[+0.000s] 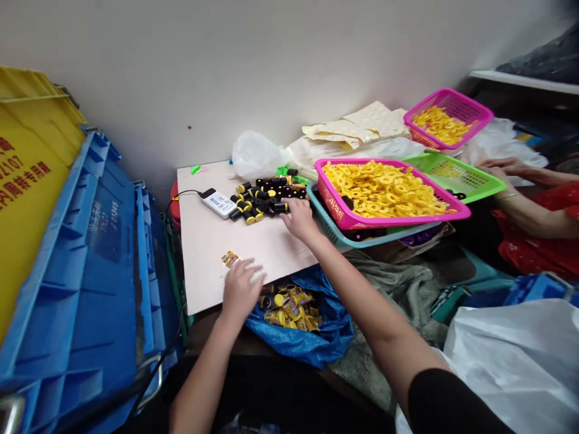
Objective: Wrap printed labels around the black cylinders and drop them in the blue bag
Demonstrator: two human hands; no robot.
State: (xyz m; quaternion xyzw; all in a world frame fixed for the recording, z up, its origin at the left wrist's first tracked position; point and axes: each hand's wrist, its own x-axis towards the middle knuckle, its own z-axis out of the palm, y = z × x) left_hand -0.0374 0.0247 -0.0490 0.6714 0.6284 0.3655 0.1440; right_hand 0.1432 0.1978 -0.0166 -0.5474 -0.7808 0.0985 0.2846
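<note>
My left hand (243,288) is over the near edge of the white table (201,259), its fingers apart and slightly blurred. Just beyond its fingertips a small colourful printed sticker (230,259) lies flat on the tabletop. My right hand (300,220) reaches farther in, to the right end of a pile of small black cylinders with yellow ends (253,202). Its thumb and fingers close around one black cylinder (279,207) at the pile's edge. Below the table edge, a blue bag (332,328) holds many yellow printed pieces (294,307).
A pink basket (459,212) of yellow rings rests on a teal basket (323,223). Behind are a green basket (479,178) and another pink basket (482,114). A white device (219,202) with a cable lies left. Blue crates (104,241) stand alongside. Another person's hands (506,169) are at right.
</note>
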